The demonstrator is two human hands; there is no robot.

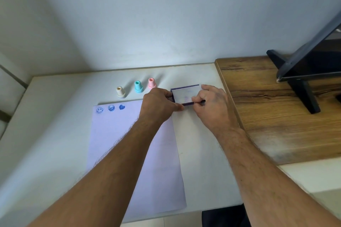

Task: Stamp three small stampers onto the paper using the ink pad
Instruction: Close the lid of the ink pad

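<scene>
The ink pad [185,96] is pinched at both ends on the desk [55,134], beside the paper [129,153]; left hand [158,105] and right hand [210,105] fingers curled round it; judged light, rigid, best taken by its edges.

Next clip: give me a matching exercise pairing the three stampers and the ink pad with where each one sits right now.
Column 1:
1. cream stamper
2. teal stamper
3. pink stamper
4. ink pad

Column 2:
A. middle of the stamper row
B. gripped between the left hand and right hand
C. left end of the row, just above the paper
D. right end of the row, nearest the ink pad

Pairs: 1-C, 2-A, 3-D, 4-B
</scene>
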